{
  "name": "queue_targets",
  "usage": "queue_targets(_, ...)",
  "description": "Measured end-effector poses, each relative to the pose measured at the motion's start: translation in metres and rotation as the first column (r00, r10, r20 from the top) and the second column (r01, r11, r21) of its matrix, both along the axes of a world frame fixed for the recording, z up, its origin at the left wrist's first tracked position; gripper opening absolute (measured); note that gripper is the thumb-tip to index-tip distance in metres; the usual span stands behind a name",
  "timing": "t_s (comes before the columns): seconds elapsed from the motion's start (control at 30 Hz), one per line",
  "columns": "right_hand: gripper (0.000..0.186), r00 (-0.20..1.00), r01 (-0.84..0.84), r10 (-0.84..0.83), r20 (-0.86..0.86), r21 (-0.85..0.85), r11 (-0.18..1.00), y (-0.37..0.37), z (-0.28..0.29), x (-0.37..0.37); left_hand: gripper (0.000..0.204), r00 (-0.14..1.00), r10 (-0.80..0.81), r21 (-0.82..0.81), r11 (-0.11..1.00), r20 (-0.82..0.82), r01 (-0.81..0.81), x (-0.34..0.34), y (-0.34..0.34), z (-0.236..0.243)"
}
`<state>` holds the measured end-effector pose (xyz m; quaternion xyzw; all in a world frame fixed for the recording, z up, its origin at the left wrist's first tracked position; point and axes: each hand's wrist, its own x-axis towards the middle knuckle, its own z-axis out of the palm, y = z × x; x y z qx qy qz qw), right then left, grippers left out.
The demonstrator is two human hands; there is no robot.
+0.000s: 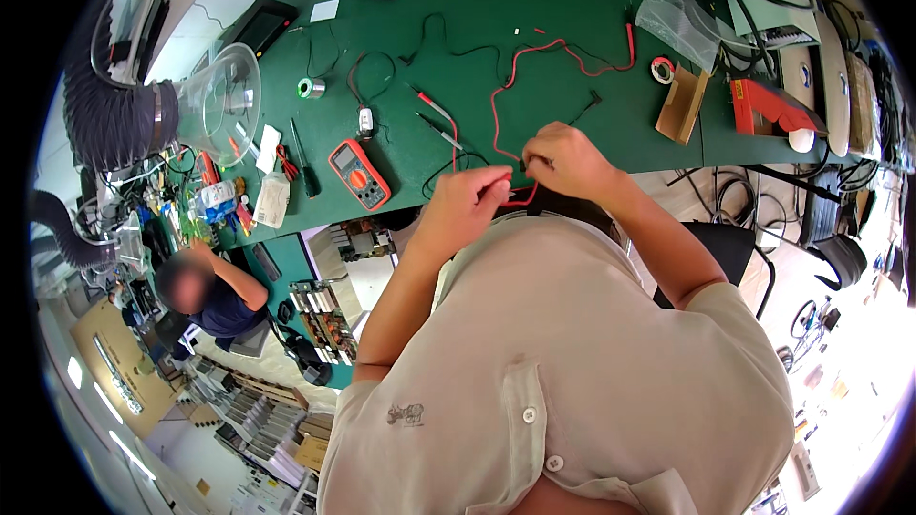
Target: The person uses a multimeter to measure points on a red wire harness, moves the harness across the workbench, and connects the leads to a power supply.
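Near the front edge of the green bench, my left hand (pixel 468 205) is closed on a red lead (pixel 527 198) that loops below it. My right hand (pixel 563 162) pinches at the lead just to the right, over a small dark part I cannot make out. The orange multimeter (pixel 361 175) lies left of my hands. Red and black test probes (pixel 430 101) rest above my left hand, their cables running toward my hands. Further up, a long red wire (pixel 515 57) and thin black wires snake across the bench.
A clear fume hood (pixel 219 103), screwdriver (pixel 303 162) and solder spool (pixel 311 88) are at left. A cardboard box (pixel 681 107) and red box (pixel 763 113) sit at right. A co-worker (pixel 224 296) works at lower left. A dark chair (pixel 706 253) stands beside me.
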<state>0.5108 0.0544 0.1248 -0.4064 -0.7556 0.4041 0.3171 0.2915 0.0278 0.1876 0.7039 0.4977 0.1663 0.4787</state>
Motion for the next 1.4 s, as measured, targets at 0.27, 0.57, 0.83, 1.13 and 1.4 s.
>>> queue_targets(0.27, 0.016, 0.691, 0.141, -0.630, -0.356, -0.788, 0.600, 0.020, -0.106, -0.009, 0.026, 0.803, 0.505, -0.503, 0.807, 0.318, -0.309, -0.011, 0.031, -0.102)
queue_targets(0.57, 0.037, 0.603, 0.791, -0.700, 0.382, -0.397, 0.465, 0.013, -0.163, 0.073, 0.026, 0.883, 0.437, -0.523, 0.800, 0.173, -0.294, -0.040, -0.006, -0.123)
queue_targets(0.83, 0.037, 0.573, 0.819, -0.576, 0.583, -0.405, 0.406, 0.046, -0.178, 0.075, 0.022, 0.813, 0.493, -0.494, 0.814, 0.309, -0.306, -0.026, -0.008, -0.118)
queue_targets(1.13, 0.020, 0.942, 0.335, -0.305, 0.142, -0.313, 0.889, 0.018, -0.075, 0.010, 0.023, 0.913, 0.387, -0.293, 0.894, 0.126, -0.338, -0.012, 0.015, -0.091)
queue_targets(1.4, 0.017, 0.991, 0.053, -0.027, 0.129, -0.202, 0.978, -0.013, -0.053, -0.010, 0.019, 0.995, 0.012, 0.143, 0.990, -0.098, 0.002, 0.008, 0.015, -0.087)
